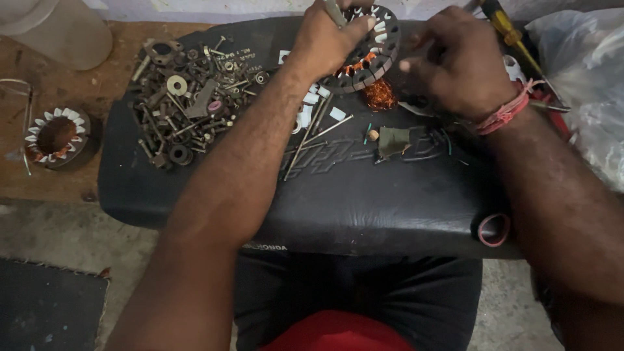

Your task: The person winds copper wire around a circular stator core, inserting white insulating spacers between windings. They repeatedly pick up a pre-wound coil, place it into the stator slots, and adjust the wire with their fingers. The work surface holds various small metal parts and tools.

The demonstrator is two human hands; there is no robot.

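Two hands at top centre: left hand (328,39) gripping a ring-shaped stator (370,55), tilted on a black seat (338,195); right hand (465,62) curled beside it, grip cannot be told. Copper wire tuft (379,96) just below. Rusty bolt pile (188,97) upper left. Second stator (55,136) at left edge.

Your left hand (325,39) grips the ring-shaped stator (367,55) at the far edge of the black seat cushion (364,195), thumb across its top, with a thin metal tool under the fingers. Your right hand (465,62), red thread at the wrist, rests curled just beside the stator. A tangle of copper wire (379,95) lies below it. A heap of bolts and washers (185,97) covers the cushion's left part. A second stator (55,136) sits on the counter (52,78).
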